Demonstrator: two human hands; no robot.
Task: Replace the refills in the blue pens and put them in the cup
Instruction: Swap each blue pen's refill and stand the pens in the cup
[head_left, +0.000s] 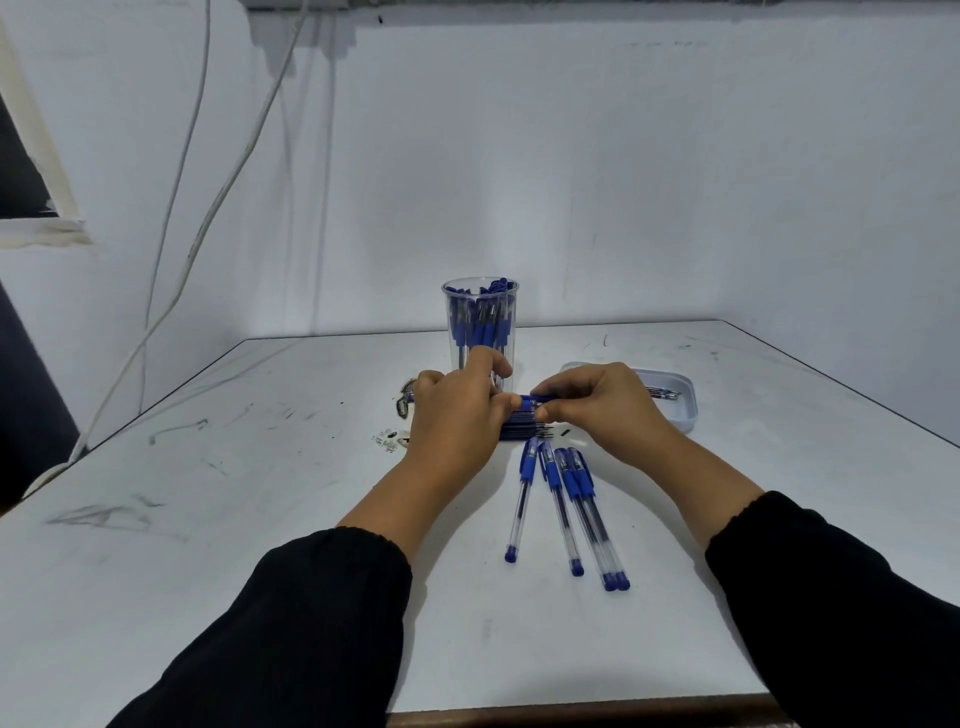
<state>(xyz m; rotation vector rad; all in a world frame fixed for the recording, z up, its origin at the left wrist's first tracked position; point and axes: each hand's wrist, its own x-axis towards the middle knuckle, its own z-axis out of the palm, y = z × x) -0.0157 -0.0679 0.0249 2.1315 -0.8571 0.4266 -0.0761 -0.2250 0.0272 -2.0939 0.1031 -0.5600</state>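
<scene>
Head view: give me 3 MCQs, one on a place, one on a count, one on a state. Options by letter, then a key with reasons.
1. Where does the clear cup stand?
A. Behind the hands
B. Beside the near table edge
C. Inside the tray

2. How many blue pens lie loose in front of the hands?
A. Two
B. Four
C. Seven

3. What is the right hand doing?
A. Resting flat on the table
B. Pinching a blue pen part with the left hand
C. Reaching into the tray

Key: 1 A, the cup rises past the knuckles. 2 B, four blue end caps show. 3 B, the fingers of both hands meet on it.
</scene>
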